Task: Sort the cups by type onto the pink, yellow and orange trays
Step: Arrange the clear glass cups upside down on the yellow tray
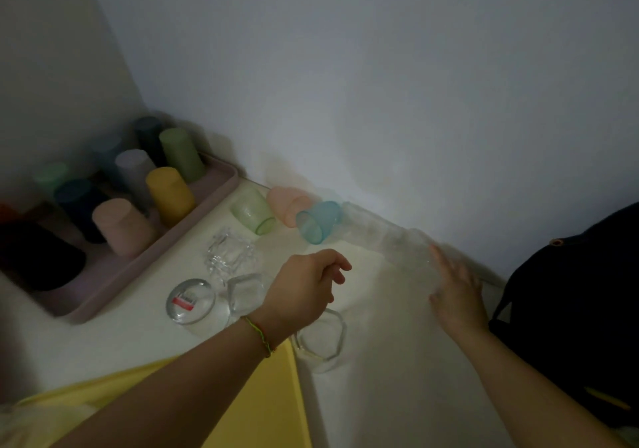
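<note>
Head view, dim and blurry. Pink tray (221,185) sits far left against the wall corner, loaded with upside-down opaque plastic cups: green cup (181,154), yellow cup (170,194), pale pink cup (121,226), lilac cup (133,169), dark navy cup (77,207), mint cup (51,176), more dark ones behind, too blurred to count. Large black object (38,257) lies on the tray's near end, cannot tell what it is. Yellow tray (269,406) at bottom centre, partly under the left forearm.

On the white table (397,378) between the trays: tinted cups on their sides near the wall, green translucent cup (252,210), pink translucent cup (288,202), blue translucent cup (318,221), the last 2 touching. Clear glasses nearer: ribbed glass (230,254), round glass with red label (190,300), plain tumbler (243,292), faceted glass (321,338) just beside the yellow tray's corner.

Left hand (304,287) hovers above the clear glasses, fingers loosely curled, holding nothing, bracelet (261,335) on wrist. Right hand (456,292) with fingers spread flat against a stack of clear cups (397,240) lying along the wall; whether it grips the stack, cannot tell. Black bag (581,292) at right edge.
</note>
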